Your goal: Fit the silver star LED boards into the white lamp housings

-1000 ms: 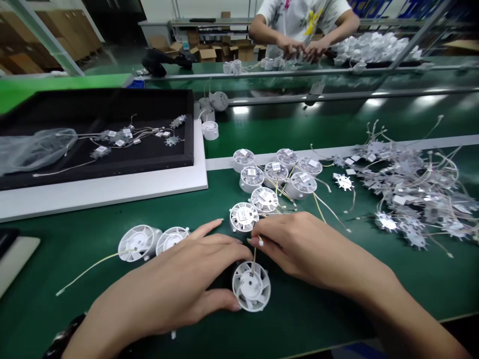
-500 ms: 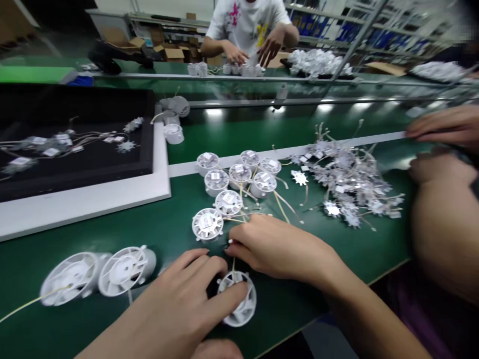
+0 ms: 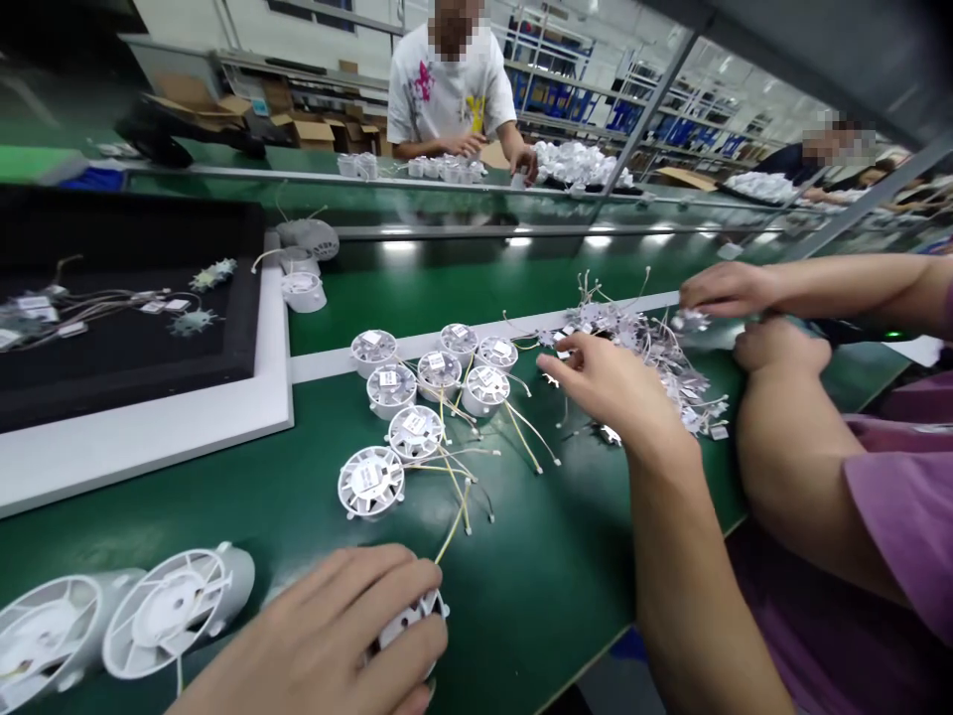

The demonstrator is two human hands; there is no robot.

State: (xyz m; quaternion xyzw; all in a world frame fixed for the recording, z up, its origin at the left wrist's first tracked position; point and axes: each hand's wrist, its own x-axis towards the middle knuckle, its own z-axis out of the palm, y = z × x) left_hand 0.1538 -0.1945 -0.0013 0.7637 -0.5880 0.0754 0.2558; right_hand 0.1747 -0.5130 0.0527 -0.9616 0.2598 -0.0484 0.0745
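Long desk (image 3: 566,596), dark green top, matte. A white strip (image 3: 417,350) runs across it. Beyond the strip lies a glossier green belt (image 3: 462,283), bounded by grey metal rails (image 3: 447,230). Bright patches of lamp light (image 3: 521,241) are mirrored in a row on the belt. One grey metal post (image 3: 646,117) slants up from the rails; a second (image 3: 864,209) stands at far right. A second green desk (image 3: 245,159) runs parallel behind. Past it are open cardboard boxes (image 3: 313,129) and metal shelving (image 3: 632,99) holding blue bins. Pale wall (image 3: 223,25) at back left. The light is even and white.
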